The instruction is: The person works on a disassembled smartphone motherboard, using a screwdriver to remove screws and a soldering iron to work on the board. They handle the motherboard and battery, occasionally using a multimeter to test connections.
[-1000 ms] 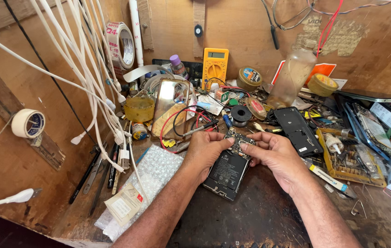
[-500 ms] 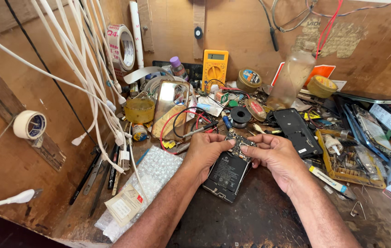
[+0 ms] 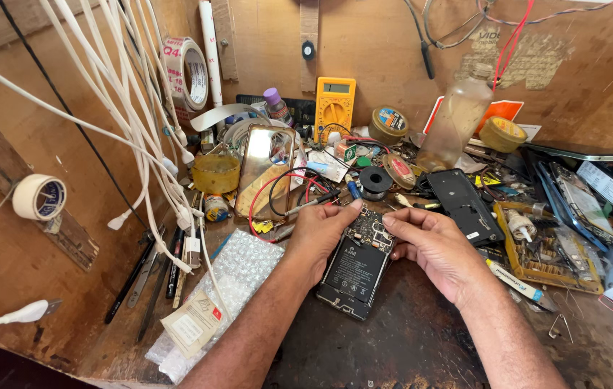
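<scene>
An opened phone (image 3: 355, 265) lies flat on the dark workbench (image 3: 393, 346), back cover off, with its black battery and circuit board showing. My left hand (image 3: 323, 234) grips its left upper edge, the thumb resting at the top of the board. My right hand (image 3: 432, 247) holds the right upper edge, with the fingertips pressing on the circuit board near the top. The phone's lower end rests on the bench between my forearms.
A black back cover (image 3: 465, 205) lies to the right. A clear phone case (image 3: 263, 169), a yellow multimeter (image 3: 334, 108), a plastic bottle (image 3: 457, 119), solder reels and red and black leads crowd the back. White cables (image 3: 141, 144) hang at left above bubble wrap (image 3: 238, 270).
Both hands stay on the phone. The fingertips have shifted slightly on the upper circuit board. The phone has not moved.
</scene>
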